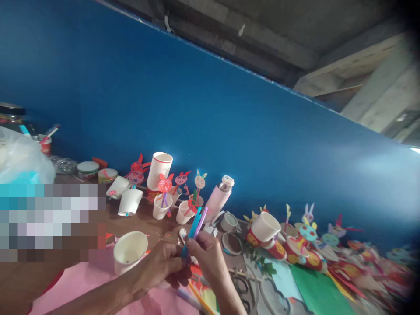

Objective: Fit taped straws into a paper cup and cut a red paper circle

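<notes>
Blue and purple straws (198,222) stand up at a slant between my two hands. My left hand (167,264) is closed around their lower part. With thumb and fingertips pinched on the straws a little higher, my right hand (208,251) is closed as well. The lower ends are hidden behind my fingers. Left of my hands, an open white paper cup (130,249) stands by a pink paper sheet (85,284). Just behind the straws is a paper cup (184,214) with a red paper figure (193,203) in it.
Several cups with paper animal figures (165,183) line the blue wall (197,109). A pink thermos (218,199) and a stack of paper cups (159,170) stand there too. At right lie scissors (243,286), tape rolls (232,243), green paper (318,288) and more figures.
</notes>
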Demonstrator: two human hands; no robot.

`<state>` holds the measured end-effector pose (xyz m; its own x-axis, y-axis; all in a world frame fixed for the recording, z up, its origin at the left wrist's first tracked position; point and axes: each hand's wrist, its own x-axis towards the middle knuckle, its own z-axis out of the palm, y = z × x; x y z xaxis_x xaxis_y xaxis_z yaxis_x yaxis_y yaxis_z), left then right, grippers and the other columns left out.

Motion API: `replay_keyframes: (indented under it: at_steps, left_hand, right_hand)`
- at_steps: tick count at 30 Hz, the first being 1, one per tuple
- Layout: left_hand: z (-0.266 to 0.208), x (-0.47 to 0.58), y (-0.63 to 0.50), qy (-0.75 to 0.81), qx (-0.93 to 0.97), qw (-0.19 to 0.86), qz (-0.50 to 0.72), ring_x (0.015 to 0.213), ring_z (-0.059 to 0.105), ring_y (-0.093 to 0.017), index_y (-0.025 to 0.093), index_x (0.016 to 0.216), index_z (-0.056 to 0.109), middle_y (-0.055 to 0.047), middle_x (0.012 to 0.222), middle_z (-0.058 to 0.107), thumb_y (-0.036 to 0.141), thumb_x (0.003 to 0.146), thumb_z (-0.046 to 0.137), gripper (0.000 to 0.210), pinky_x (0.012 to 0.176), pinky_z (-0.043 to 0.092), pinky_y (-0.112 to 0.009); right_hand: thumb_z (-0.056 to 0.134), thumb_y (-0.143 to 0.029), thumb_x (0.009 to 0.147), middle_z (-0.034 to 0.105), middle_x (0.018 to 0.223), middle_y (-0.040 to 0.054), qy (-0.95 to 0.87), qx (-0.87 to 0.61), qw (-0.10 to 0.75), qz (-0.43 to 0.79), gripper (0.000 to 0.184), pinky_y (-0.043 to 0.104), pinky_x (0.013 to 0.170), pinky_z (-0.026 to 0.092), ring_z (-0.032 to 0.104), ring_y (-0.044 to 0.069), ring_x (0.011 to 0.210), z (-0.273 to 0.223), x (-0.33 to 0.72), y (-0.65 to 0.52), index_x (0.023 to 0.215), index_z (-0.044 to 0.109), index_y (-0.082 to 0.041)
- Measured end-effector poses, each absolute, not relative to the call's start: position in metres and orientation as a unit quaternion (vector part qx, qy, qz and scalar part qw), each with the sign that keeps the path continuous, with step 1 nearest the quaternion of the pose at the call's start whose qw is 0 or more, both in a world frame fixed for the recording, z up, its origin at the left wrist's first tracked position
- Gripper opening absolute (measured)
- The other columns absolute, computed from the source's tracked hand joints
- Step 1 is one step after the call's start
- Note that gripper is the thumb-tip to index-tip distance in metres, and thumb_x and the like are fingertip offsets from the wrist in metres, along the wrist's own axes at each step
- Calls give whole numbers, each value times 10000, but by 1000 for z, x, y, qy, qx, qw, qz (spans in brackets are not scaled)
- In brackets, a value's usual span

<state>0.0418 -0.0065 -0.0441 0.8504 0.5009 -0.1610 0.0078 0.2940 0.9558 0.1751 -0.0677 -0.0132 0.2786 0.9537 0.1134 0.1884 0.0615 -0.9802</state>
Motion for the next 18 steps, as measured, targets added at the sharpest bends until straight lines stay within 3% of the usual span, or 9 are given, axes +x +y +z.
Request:
replay_keyframes:
  at_steps: [13,18]
  left_hand:
    - [-44,43,-5,231,562,782,140,616,687,-171,110,798,632,-72,710,728,348,688,674,265,521,475,-223]
    - [-37,43,-4,220,525,815,111,632,690,-181,109,864,611,-102,772,735,332,678,661,294,466,452,-206]
  right_hand:
    - [588,-226,758,463,538,-52,-492,-577,537,369,162,175,488,328,413,70,511,-14,181,-68,626,570,-134]
    - [588,-309,778,534,531,-21,-487,-571,536,387,225,207,494,376,477,96,491,-16,186,-67,647,588,-126]
